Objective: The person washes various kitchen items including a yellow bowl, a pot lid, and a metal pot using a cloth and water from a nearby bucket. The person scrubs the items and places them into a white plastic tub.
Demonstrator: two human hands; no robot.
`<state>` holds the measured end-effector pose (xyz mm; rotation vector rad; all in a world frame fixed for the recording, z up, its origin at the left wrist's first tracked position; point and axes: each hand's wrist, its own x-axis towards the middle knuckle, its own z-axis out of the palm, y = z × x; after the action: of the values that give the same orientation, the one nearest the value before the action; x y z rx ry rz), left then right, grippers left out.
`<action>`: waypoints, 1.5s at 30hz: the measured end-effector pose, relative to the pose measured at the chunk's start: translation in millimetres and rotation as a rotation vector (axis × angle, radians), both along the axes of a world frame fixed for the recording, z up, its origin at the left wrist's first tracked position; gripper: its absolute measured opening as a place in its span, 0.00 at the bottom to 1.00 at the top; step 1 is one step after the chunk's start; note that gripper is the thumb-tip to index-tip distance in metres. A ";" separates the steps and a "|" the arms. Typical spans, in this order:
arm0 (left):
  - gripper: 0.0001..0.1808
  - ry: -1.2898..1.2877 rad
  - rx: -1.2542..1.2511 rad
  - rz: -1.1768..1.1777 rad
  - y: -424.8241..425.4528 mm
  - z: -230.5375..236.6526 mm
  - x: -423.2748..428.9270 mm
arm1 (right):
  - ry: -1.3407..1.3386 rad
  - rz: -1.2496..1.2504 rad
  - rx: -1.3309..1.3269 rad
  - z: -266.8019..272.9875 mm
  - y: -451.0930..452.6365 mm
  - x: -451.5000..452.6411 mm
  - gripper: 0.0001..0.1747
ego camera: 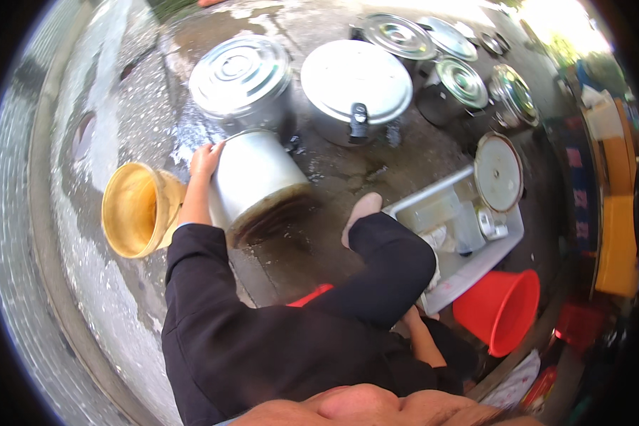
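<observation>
A large metal pot [261,181] lies tipped on the wet floor before me, its scorched, dark bottom facing my legs. My left hand [206,160] grips the pot at its far left rim, fingers over the edge. To the left of that hand a yellow plastic bucket [130,210] lies on its side. My right hand [411,315] is low beside my bent leg, mostly hidden behind the knee and the grey tub; what it touches cannot be seen. Just beyond the tipped pot stands a lidded metal pot [239,80], and to its right a pot with a black-handled lid [357,80].
Several more lidded pots [460,82] stand at the upper right. A grey plastic tub [458,279] with clear containers and a round lid [498,173] leaning on it is at my right. A red bucket [498,311] lies beside it. A tiled wall [10,213] runs along the left.
</observation>
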<state>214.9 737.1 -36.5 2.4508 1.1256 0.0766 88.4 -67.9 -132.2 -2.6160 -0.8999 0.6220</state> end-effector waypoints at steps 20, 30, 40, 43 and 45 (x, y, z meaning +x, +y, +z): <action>0.37 0.121 0.118 -0.143 -73.4 -17.5 -25.3 | 0.435 -0.806 -0.018 64.5 9.7 -5.9 0.24; 0.34 0.106 0.326 -0.265 -214.7 24.8 -42.6 | 0.460 -0.972 0.280 82.7 0.1 11.7 0.23; 0.28 -0.245 0.688 -0.439 -220.8 155.5 -31.4 | 0.451 -0.963 0.472 138.4 -46.2 47.4 0.21; 0.25 -0.592 0.695 -0.795 -244.4 245.9 -0.7 | 0.454 -0.956 0.567 162.5 -46.2 70.4 0.21; 0.26 -0.754 0.692 -1.046 -267.4 303.8 19.1 | 0.462 -0.943 0.648 187.8 -35.0 88.4 0.21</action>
<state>234.0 469.7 267.3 2.8045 -0.6294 1.0720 176.9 -102.9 55.6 -1.8562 0.2687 0.4975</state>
